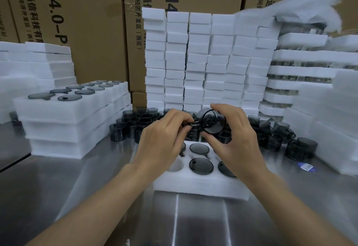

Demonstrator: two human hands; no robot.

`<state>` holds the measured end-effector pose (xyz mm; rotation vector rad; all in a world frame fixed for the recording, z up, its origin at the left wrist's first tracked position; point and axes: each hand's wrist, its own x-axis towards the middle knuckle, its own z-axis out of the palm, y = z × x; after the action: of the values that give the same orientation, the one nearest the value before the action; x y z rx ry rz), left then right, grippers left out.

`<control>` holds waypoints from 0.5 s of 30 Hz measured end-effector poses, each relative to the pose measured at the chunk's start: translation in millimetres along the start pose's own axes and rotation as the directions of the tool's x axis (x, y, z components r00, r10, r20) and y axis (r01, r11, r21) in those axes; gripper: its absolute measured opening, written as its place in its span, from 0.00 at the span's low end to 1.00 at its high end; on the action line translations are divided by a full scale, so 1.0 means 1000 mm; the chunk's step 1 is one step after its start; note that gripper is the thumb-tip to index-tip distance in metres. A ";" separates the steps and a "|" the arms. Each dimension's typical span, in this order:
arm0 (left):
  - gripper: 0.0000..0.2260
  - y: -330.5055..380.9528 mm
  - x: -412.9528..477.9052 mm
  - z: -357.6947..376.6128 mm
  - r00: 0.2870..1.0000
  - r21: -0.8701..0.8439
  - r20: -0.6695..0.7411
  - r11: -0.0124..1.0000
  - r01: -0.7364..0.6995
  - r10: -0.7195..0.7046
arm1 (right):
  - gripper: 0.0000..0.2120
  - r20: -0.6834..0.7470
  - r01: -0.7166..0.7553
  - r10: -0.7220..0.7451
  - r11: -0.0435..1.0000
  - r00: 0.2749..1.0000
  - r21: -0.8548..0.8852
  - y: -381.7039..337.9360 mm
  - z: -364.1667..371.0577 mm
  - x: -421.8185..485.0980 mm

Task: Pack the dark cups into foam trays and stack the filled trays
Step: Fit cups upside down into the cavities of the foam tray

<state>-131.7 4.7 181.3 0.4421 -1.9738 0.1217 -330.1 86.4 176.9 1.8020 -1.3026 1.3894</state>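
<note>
A white foam tray [199, 184] lies on the steel table in front of me, with dark cups [201, 166] seated in several of its round pockets and one empty pocket [176, 165] at its left. My right hand [235, 139] grips a dark translucent cup [213, 122] above the tray, its round base tilted toward me. My left hand [164, 137] pinches a small dark piece [193, 124] right beside that cup. Behind the tray, loose dark cups [135, 125] crowd the table.
A stack of filled foam trays [64, 121] stands at the left. White foam blocks [203, 61] are piled high behind the cups, more foam trays [302, 71] rise at the right. Cardboard boxes [87, 23] form the back wall. A blue-white label [307, 167] lies at the right.
</note>
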 end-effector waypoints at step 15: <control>0.05 -0.017 0.001 0.005 0.989 -0.158 -0.134 0.987 0.044 -0.066 | 0.24 -0.041 -0.091 0.088 0.991 0.995 -0.094 0.001 0.000 -0.001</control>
<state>-130.5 -12.7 178.1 0.3767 -1.8175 -0.0348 -331.2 86.2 176.1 1.6655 -1.4214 1.3761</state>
